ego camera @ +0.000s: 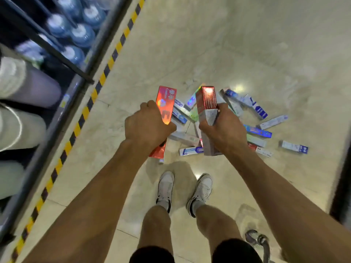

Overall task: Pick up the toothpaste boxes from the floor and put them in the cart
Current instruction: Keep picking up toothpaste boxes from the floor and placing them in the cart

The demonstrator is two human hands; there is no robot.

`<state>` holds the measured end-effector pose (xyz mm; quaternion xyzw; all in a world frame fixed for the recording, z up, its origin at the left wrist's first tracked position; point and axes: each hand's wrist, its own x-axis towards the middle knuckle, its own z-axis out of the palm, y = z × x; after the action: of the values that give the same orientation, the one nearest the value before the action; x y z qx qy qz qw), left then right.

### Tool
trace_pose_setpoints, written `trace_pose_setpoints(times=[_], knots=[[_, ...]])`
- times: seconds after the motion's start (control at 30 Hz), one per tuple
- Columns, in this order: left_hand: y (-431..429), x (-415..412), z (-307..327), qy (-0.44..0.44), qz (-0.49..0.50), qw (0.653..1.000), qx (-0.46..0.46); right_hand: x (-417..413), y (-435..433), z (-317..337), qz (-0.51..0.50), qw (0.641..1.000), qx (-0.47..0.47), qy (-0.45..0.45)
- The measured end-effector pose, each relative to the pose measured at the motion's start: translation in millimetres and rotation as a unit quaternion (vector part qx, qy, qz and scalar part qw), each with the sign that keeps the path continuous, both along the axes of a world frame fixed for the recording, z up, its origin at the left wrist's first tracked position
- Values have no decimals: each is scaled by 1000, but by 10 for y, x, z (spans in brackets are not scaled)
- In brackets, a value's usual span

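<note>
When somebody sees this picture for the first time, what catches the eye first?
The two hands in the middle: the left hand grips a shiny red box, and the right hand grips red and grey boxes. Under them, many toothpaste boxes lie scattered on the floor. A yellow-and-black striped line runs along the left.

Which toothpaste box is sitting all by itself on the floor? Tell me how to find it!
Find the pile of toothpaste boxes on the shiny floor, just beyond the white shoes. Go past the pile's right side to the white box with a blue end. It lies farther right than any other box, with bare floor all round it.
</note>
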<state>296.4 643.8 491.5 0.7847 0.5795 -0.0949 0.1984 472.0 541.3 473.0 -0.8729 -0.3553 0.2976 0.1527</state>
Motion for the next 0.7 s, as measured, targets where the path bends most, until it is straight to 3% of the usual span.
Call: trace_pose_setpoints(times=[0.2,0.33,0.5,0.7], knots=[[-104,576,2409,-46,-62,994,80,406,-358,2429,-49,997,51,-43],[-339,1082,3624,-61,-162,981,88,639,-736,3513,-122,986,70,-84],[-817,1696,4459,-91,-314,939,108,813,-1476,4353,-264,952,84,-130],[-2169,2384,4957,-120,-527,837,88,752,-3157,4976,-441,876,29,-191]])
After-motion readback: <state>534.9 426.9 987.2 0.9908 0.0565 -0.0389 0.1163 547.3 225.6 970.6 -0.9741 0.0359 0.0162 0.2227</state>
